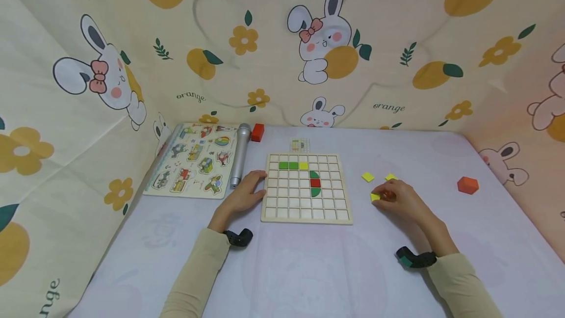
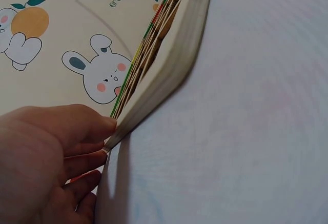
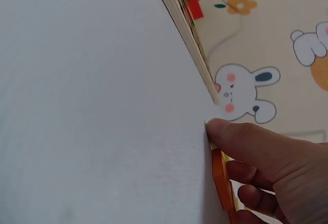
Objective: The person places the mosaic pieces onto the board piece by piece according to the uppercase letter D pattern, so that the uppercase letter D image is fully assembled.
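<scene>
In the head view a pale wooden grid board [image 1: 291, 201] lies flat, with green tiles [image 1: 289, 166], a yellow tile [image 1: 303, 166], a red tile [image 1: 315, 182] and green rounded pieces [image 1: 314, 175] in some squares. My left hand [image 1: 246, 192] rests its thumb and fingertips against the board's left edge; the left wrist view shows the thumb at the rim. Right of the board, my right hand [image 1: 402, 202] pinches a yellow square tile [image 1: 374, 197] at the table. Two more yellow tiles [image 1: 368, 177] lie close by. An orange piece [image 3: 221, 179] shows near the right fingers; whether they touch it I cannot tell.
A picture board [image 1: 190, 161] lies to the left, with a silver microphone-like rod [image 1: 240, 156] along it. Behind stands a red block [image 1: 258, 132]. A small pattern card [image 1: 300, 145] sits beyond the grid. An orange-red block [image 1: 468, 185] lies far right.
</scene>
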The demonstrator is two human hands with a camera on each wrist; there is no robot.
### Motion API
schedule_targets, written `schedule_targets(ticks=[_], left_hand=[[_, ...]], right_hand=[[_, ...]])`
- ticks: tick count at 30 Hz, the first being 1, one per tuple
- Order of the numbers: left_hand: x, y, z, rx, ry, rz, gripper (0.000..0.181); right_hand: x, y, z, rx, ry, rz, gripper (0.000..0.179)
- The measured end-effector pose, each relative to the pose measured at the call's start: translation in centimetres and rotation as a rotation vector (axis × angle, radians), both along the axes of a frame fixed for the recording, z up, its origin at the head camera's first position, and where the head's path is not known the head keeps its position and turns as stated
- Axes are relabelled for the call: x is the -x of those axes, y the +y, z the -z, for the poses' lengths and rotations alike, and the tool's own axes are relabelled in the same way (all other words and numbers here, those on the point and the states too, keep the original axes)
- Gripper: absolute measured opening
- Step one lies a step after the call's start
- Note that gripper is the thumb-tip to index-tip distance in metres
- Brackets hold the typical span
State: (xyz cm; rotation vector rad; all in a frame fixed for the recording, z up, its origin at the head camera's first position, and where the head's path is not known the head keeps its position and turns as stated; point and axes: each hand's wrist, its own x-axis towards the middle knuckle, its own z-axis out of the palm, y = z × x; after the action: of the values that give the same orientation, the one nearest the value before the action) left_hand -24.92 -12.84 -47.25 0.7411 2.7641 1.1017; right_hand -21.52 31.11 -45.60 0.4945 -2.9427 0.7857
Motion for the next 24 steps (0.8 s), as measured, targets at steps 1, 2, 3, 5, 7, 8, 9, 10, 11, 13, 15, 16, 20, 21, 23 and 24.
schedule_targets(ticks=[1, 2, 3, 5, 7, 8, 9, 10, 11, 13, 15, 16, 20, 21, 23, 24], left_hand=[[0.0, 0.0, 0.0, -0.001, 0.003, 0.001, 0.05], [0.0, 0.0, 0.0, -0.004, 0.006, 0.003, 0.05], [0.0, 0.0, 0.0, -0.006, 0.007, 0.004, 0.05], [0.1, -0.1, 0.0, -0.005, 0.006, 0.006, 0.05], [0.1, -0.1, 0.0, -0.005, 0.001, 0.008, 0.05], [0.1, -0.1, -0.1, -0.005, -0.002, 0.009, 0.05], [0.1, -0.2, -0.1, -0.003, -0.004, 0.01, 0.05], [0.1, -0.2, -0.1, -0.003, -0.005, 0.011, 0.05], [0.1, -0.2, -0.1, -0.004, -0.005, 0.012, 0.05], [0.1, -0.3, -0.1, -0.005, -0.003, 0.014, 0.05], [0.0, -0.3, -0.1, -0.009, -0.001, 0.015, 0.05], [0.0, -0.3, -0.1, -0.012, -0.002, 0.015, 0.05], [-0.1, -0.2, -0.1, -0.015, -0.012, 0.011, 0.05], [0.0, -0.2, -0.1, -0.014, -0.013, 0.01, 0.05], [0.0, -0.1, -0.1, -0.016, -0.012, 0.009, 0.05], [0.0, -0.1, -0.1, -0.014, -0.011, 0.009, 0.05]], right_hand=[[0.1, 0.0, 0.0, 0.0, 0.006, -0.01, 0.024], [0.1, 0.0, 0.1, 0.001, 0.012, -0.02, 0.024], [0.2, 0.0, 0.1, 0.002, 0.02, -0.028, 0.023], [0.3, 0.0, 0.2, 0.003, 0.044, -0.046, 0.022], [0.4, -0.1, 0.2, 0.017, 0.067, -0.066, 0.023], [0.5, -0.2, 0.2, 0.028, 0.077, -0.079, 0.022], [0.6, -0.5, 0.2, 0.044, 0.087, -0.092, 0.022], [0.7, -0.8, 0.2, 0.061, 0.098, -0.105, 0.023], [0.8, -1.1, 0.1, 0.077, 0.104, -0.118, 0.022], [1.0, -2.1, 0.1, 0.106, 0.126, -0.156, 0.022], [1.2, -3.4, 0.0, 0.124, 0.152, -0.194, 0.022], [1.3, -4.2, -0.1, 0.126, 0.165, -0.215, 0.022], [1.3, -7.4, -0.3, 0.121, 0.201, -0.292, 0.023], [1.2, -8.2, -0.4, 0.118, 0.203, -0.302, 0.024], [1.1, -9.7, -0.5, 0.112, 0.203, -0.322, 0.023], [1.0, -10.4, -0.6, 0.112, 0.195, -0.328, 0.023]])
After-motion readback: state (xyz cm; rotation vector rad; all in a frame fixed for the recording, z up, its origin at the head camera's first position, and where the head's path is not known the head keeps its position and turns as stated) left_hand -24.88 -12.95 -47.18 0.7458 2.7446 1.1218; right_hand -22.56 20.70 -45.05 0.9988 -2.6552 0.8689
